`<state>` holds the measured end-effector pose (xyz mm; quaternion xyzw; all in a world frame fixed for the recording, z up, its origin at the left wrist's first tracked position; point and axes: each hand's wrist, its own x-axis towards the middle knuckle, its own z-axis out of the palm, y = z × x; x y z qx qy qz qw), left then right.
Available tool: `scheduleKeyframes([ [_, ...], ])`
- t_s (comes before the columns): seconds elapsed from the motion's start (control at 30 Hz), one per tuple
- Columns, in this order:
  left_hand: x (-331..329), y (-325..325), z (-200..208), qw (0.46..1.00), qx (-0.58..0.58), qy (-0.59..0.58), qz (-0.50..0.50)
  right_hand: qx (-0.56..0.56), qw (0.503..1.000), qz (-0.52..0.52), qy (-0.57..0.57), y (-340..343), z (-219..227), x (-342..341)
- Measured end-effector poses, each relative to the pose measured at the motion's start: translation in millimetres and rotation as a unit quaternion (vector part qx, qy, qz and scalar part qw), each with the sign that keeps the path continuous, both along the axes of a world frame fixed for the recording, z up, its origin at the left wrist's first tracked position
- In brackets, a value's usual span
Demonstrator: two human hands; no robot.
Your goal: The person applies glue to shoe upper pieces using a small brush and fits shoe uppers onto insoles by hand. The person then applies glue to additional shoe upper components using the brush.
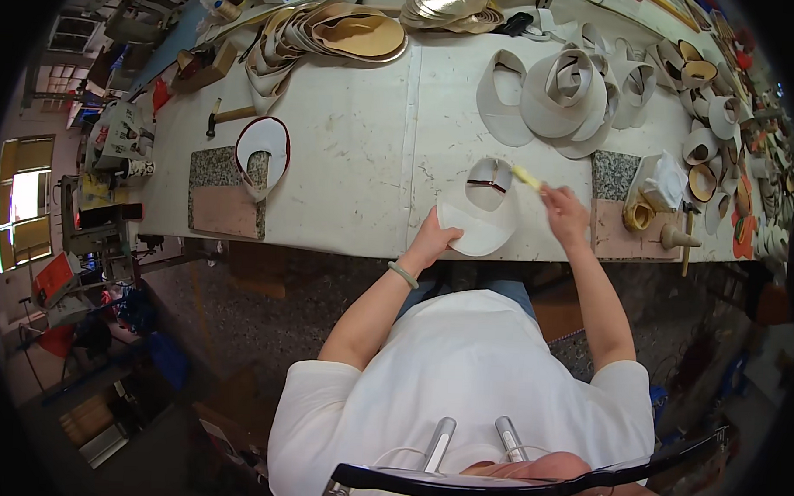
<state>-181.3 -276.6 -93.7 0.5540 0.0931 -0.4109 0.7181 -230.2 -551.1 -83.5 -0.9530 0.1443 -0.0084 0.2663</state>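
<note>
My left hand [434, 239] pinches the lower left edge of a white shoe upper [478, 225], thumb on top. The upper lies near the table's front edge; a dark red strip crosses its oval opening. In my right hand [566, 215] is a brush [527, 177] with a pale yellow end, pointing up and left. Its tip is close to the right side of the upper's opening; whether it touches I cannot tell.
Shoe uppers [555, 109] stack behind my hands. At right, an amber glue pot [639, 216] stands on a slab [609, 231]. At left, another upper [275, 137] rests on a second slab [228, 209], near a hammer [234, 115]. Beige pieces [361, 35] pile farther back.
</note>
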Motion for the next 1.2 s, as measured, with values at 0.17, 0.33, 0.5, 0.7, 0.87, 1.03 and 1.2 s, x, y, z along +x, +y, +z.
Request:
scheduleKeyframes([
  [0.17, -10.3, -13.8, -20.8, 0.997, -0.015, -0.072, -0.033, -0.108, 0.989, 0.099, 0.038, 17.1, -8.4, 41.6],
  [0.33, -18.4, -17.0, -8.1, 1.000, 0.006, -0.020, -0.023, -0.026, 0.987, 0.151, 0.041, 15.8, 2.0, 53.2],
  [0.5, -15.6, -19.5, -8.0, 0.999, 0.013, -0.032, -0.006, -0.027, 0.990, 0.138, -0.014, 7.5, 15.7, 66.6],
  [0.7, 1.8, -14.3, 1.1, 0.998, 0.040, -0.047, -0.029, -0.003, 0.982, 0.191, 0.008, -31.7, 51.5, 5.2],
  [0.87, 51.6, -29.6, 33.1, 0.992, -0.006, -0.119, -0.049, 0.120, 0.982, -0.080, -0.124, -62.6, 63.8, -24.7],
  [1.03, 106.2, -37.4, 12.2, 0.991, -0.066, -0.111, 0.040, 0.059, 0.993, -0.102, -0.016, -48.2, 43.5, -75.6],
  [1.2, 138.6, 36.7, -43.0, 0.884, 0.366, -0.291, 0.014, 0.070, 0.981, -0.162, 0.077, -46.8, 11.9, -121.7],
])
